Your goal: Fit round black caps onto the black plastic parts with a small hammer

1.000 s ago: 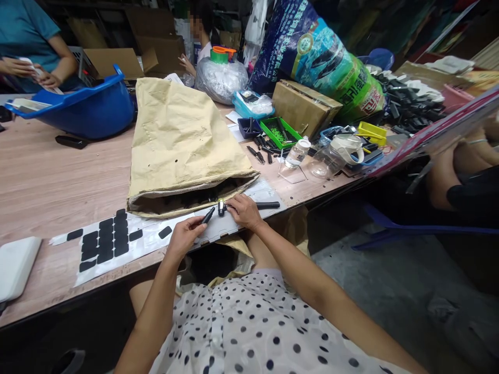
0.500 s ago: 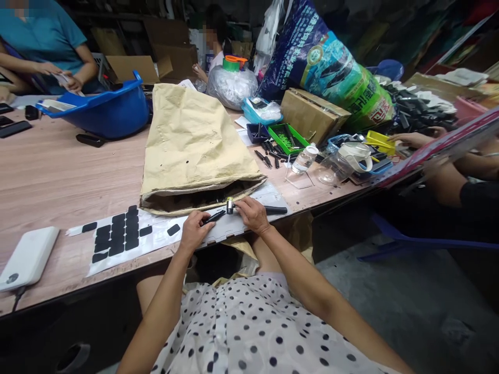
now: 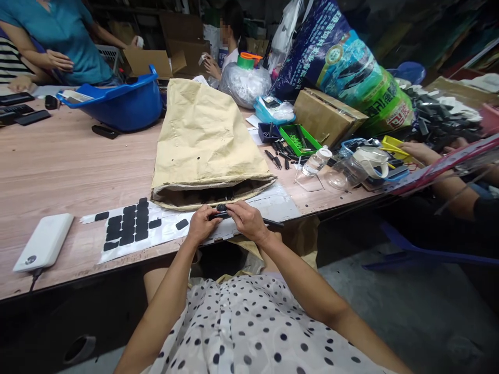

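Over the near table edge, my left hand (image 3: 203, 223) is closed on a slim black plastic piece (image 3: 220, 214), mostly covered by fingers. My right hand (image 3: 248, 222) grips a small hammer close to its head; the dark handle (image 3: 274, 223) sticks out to the right and the round black face (image 3: 221, 207) shows between my hands, right at the black piece. Under both hands lies a pale flat board (image 3: 278, 201). Just beyond them gapes the mouth of a tan sack (image 3: 206, 137), with dark contents inside. To the left, black rounded patches (image 3: 134, 221) lie on a white sheet.
A white power bank (image 3: 44, 241) with a cable lies at the left. Behind stand a blue basin (image 3: 120, 104), a green tray (image 3: 300, 139), a water bottle (image 3: 316, 161) and a clear jug (image 3: 345, 174). Co-workers sit across the table and at the right.
The hammer head has turned and moved left against the black piece, its black face now showing. My hands are closer together. The view has shifted slightly, and the co-worker in blue has reached toward a box.
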The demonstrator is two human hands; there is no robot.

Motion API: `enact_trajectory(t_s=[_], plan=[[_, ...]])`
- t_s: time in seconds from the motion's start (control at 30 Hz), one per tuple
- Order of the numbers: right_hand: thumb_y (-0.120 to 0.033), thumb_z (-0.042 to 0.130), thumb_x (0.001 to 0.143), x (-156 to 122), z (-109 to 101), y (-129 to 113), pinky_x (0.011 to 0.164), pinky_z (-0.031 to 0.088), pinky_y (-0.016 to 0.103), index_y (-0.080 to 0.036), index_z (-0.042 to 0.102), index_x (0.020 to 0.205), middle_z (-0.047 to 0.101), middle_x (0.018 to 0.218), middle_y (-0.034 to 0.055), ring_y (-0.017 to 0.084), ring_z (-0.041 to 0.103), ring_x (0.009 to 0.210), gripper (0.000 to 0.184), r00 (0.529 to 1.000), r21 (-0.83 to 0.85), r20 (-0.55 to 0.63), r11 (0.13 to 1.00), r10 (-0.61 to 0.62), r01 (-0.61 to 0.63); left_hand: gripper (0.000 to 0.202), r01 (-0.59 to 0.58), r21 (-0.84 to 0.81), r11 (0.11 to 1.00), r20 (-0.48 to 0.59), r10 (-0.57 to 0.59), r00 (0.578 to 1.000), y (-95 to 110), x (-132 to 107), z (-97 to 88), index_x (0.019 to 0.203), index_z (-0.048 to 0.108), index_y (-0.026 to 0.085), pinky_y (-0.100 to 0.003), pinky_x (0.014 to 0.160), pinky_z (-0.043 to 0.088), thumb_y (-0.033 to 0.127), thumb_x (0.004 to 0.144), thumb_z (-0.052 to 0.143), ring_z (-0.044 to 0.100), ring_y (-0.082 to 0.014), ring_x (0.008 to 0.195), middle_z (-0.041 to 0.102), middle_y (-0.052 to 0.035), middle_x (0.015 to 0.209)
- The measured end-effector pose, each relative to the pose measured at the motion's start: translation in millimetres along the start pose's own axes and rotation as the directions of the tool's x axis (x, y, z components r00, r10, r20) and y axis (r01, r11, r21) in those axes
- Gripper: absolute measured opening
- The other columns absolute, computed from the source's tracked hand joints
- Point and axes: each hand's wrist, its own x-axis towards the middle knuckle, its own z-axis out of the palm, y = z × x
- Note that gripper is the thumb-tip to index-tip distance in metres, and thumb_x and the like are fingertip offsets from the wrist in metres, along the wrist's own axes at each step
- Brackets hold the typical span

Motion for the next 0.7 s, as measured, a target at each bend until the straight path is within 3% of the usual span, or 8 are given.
enact_trajectory(t_s=[0.17, 0.37, 0.53, 0.7], plan=[[-0.027, 0.055, 0.101, -3, -3, -3, 0.072, 0.052, 0.022, -0.026, 0.073, 0.113, 0.070, 0.094, 0.0045, 0.016, 0.066, 0.085, 0.021, 0.992, -0.102, 0.125, 0.995, 0.009, 0.004, 0.011, 0.017, -0.023, 1.000, -0.003, -0.018, 1.000, 2, 1, 1.0, 0.081, 0.077, 0.025, -0.027, 0.068, 0.047, 0.017, 0.074, 0.073, 0.055, -0.0151, 0.070, 0.059, 0.0023, 0.074], [-0.026, 0.052, 0.101, -3, -4, 5, 0.083, 0.053, 0.024, -0.024, 0.072, 0.116, 0.070, 0.099, 0.0063, 0.017, 0.067, 0.094, 0.025, 0.998, -0.049, 0.011, 0.997, 0.056, -0.055, 0.014, 0.040, -0.040, 0.998, -0.015, -0.040, 0.999, 3, 2, 1.3, 0.083, 0.078, 0.025, -0.028, 0.069, 0.048, 0.018, 0.071, 0.074, 0.056, -0.0151, 0.070, 0.060, 0.0021, 0.075], [-0.025, 0.053, 0.100, -9, -3, 12, 0.079, 0.054, 0.025, -0.025, 0.073, 0.113, 0.070, 0.094, 0.0054, 0.018, 0.067, 0.088, 0.024, 0.995, -0.040, 0.072, 0.997, 0.075, -0.073, 0.013, 0.026, -0.038, 0.999, -0.023, -0.027, 0.999, 1, 2, 1.4, 0.084, 0.078, 0.025, -0.028, 0.069, 0.049, 0.020, 0.072, 0.073, 0.057, -0.0154, 0.070, 0.062, 0.0014, 0.075], [-0.024, 0.053, 0.098, -7, -5, 30, 0.084, 0.053, 0.027, -0.025, 0.073, 0.111, 0.072, 0.097, 0.0050, 0.019, 0.067, 0.094, 0.024, 0.987, -0.015, -0.013, 0.987, 0.157, -0.157, 0.018, 0.037, -0.053, 0.998, -0.013, -0.038, 0.999, -2, 2, -0.6, 0.087, 0.079, 0.025, -0.028, 0.067, 0.050, 0.020, 0.070, 0.072, 0.055, -0.0146, 0.067, 0.063, 0.0016, 0.077]])
